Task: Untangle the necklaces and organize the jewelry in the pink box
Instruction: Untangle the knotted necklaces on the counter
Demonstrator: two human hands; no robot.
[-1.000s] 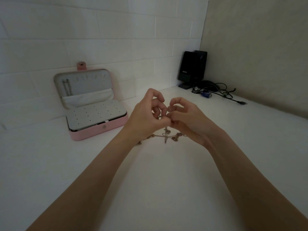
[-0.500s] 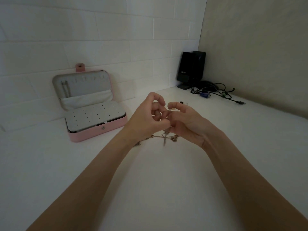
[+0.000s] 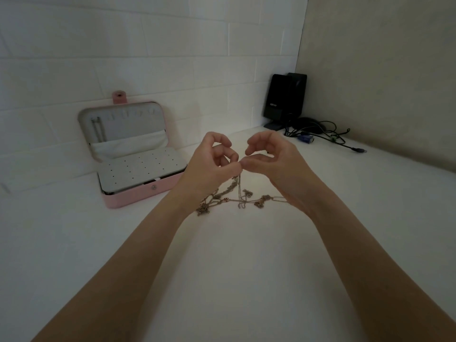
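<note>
Pretty dim in here, light's soft and kind of pools in the middle of the white desk (image 3: 222,280). Back wall (image 3: 148,45) is white brick-style tile with visible grout lines. It meets a plain beige wall (image 3: 382,70) on the right, so this is basically a corner setup. Tucked right into that corner there's a pair of black speakers (image 3: 283,99) standing upright, one just behind the other. A messy bundle of dark cables (image 3: 323,134) spills out beside them across the desk, with a blue plug (image 3: 305,138) in the mix.
</note>
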